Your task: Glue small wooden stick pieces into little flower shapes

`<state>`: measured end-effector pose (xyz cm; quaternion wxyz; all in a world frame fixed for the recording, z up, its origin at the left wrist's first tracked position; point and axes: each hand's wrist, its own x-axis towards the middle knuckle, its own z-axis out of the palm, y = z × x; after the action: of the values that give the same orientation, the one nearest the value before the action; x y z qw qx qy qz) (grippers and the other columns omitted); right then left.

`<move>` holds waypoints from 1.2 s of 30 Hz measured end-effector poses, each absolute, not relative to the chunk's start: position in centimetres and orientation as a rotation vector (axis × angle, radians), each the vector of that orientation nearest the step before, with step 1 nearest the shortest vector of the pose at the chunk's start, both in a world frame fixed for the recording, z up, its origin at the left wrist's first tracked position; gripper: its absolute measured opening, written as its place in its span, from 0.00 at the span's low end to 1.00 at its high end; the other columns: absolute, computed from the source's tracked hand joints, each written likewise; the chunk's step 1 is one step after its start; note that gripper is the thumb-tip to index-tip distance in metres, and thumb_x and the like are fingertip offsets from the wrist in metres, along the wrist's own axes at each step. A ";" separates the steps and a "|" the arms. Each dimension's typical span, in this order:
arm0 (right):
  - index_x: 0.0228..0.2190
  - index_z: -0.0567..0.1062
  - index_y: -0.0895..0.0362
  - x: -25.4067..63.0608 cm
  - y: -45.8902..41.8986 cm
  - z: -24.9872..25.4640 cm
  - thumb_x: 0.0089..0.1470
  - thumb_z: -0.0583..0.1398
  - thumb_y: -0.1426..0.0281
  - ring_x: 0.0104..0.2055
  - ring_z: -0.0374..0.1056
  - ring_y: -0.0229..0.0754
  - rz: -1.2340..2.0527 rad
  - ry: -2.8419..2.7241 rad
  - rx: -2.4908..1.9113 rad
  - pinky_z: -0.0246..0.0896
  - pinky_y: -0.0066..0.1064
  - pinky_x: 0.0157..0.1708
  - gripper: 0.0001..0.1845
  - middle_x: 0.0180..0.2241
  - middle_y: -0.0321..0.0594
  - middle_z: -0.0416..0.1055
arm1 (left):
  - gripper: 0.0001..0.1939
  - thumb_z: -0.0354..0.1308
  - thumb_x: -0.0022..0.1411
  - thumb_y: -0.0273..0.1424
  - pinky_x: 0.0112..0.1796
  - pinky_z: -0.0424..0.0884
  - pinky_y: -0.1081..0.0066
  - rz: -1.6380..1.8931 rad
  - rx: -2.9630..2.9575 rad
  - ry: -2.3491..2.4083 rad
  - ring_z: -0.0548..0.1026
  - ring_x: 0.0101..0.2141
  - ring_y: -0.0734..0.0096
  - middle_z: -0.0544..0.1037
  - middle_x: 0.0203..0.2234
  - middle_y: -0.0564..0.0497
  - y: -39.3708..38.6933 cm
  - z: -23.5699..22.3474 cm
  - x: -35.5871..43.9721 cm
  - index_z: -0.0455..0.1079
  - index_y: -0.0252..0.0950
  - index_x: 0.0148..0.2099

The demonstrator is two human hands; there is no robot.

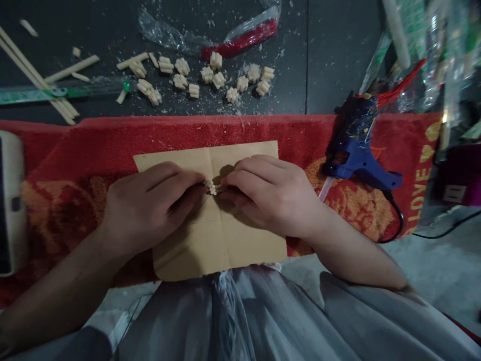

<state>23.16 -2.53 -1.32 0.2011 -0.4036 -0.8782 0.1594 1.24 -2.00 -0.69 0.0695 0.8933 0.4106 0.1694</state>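
Observation:
A small bundle of short, pale stick pieces (211, 187) shows its cut ends between my fingertips. My left hand (150, 200) pinches its left side with thumb and forefinger. From the right, my right hand (268, 193) closes its thumb and fingers on the other side of the same bundle; its fingertips partly hide it. Beneath both hands lies a creased sheet of tan cardboard (221, 245), resting over a red patterned towel (240, 128).
Several similar bundles (180, 81) and crumbs lie on the dark table (293, 30). Long sticks (37, 75) are at the left, near a beige device (13, 200). A blue glue gun (355, 145) with a black cord sits at right, below plastic wrappers (413, 40).

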 end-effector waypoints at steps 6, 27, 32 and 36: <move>0.30 0.75 0.59 23.1 -2.5 -1.3 0.65 0.53 0.70 0.33 0.66 0.38 0.440 -2.443 -1.129 0.60 0.30 0.32 0.14 0.30 0.40 0.74 | 0.04 0.58 0.68 0.32 0.26 0.66 0.73 0.528 2.679 1.243 0.78 0.29 0.73 0.79 0.30 0.56 -2.1 -0.8 1.2 0.72 0.38 0.43; 0.33 0.77 0.59 23.1 -2.3 -1.4 0.66 0.51 0.68 0.31 0.64 0.37 0.456 -2.439 -1.113 0.55 0.30 0.31 0.17 0.29 0.40 0.73 | 0.12 0.49 0.71 0.36 0.30 0.68 0.75 0.366 2.494 1.281 0.78 0.35 0.74 0.80 0.38 0.58 -2.1 -0.9 0.7 0.74 0.47 0.48; 0.34 0.77 0.59 23.1 -2.3 -1.4 0.65 0.52 0.67 0.32 0.63 0.37 0.501 -2.447 -1.123 0.54 0.29 0.31 0.16 0.30 0.40 0.72 | 0.10 0.52 0.70 0.34 0.30 0.67 0.74 0.405 2.543 1.218 0.79 0.36 0.73 0.80 0.37 0.55 -2.1 -0.9 0.7 0.73 0.40 0.48; 0.34 0.77 0.59 23.1 -2.3 -1.4 0.65 0.52 0.67 0.32 0.62 0.36 0.479 -2.449 -1.116 0.54 0.29 0.30 0.16 0.30 0.39 0.71 | 0.10 0.52 0.70 0.33 0.28 0.66 0.74 0.416 2.584 1.184 0.78 0.34 0.73 0.80 0.36 0.54 -1.9 -1.0 0.6 0.72 0.38 0.48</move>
<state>23.13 -2.29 -1.41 0.2025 -0.3997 -0.8774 0.1717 0.62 -1.94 -0.99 0.1339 0.8914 0.4085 0.1433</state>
